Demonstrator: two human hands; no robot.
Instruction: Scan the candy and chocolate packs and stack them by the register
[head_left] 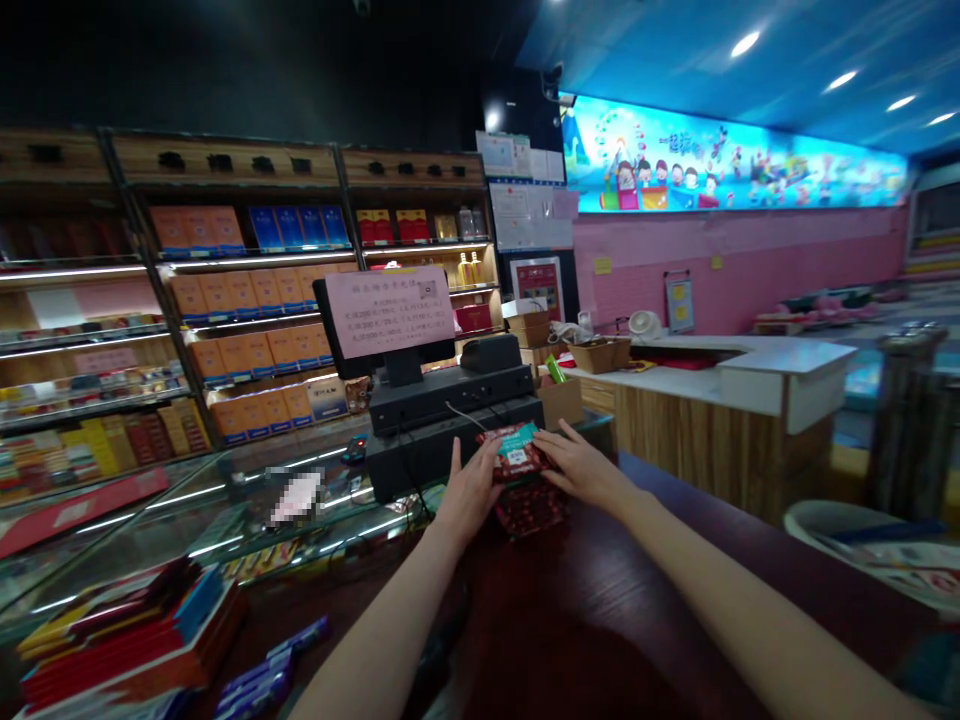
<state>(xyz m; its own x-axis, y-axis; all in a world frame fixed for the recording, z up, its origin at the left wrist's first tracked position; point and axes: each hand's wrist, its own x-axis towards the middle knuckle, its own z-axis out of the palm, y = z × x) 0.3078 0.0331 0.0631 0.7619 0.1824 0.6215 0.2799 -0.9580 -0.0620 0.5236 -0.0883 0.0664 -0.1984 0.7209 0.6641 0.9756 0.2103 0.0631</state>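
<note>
Between my two hands is a dark red packet with a teal and white label [517, 450], and its contents cannot be made out. My left hand [471, 492] grips its left side, thumb low and a finger stretched upward. At the packet's right side, the fingers of my right hand [583, 468] press on its edge. Just below and nearer me, a dark red patterned pack [529, 510] lies on the dark glossy counter [592, 610]. Whether the two packs touch is unclear.
Behind the hands stands a register with a pink handwritten sign [397, 312]. A cardboard box [561, 400] is to its right. Front left are stacked colourful packs [127, 630] and purple sticks [274, 665]. A glass display case [225, 510] runs left. A white basket [877, 545] stands right.
</note>
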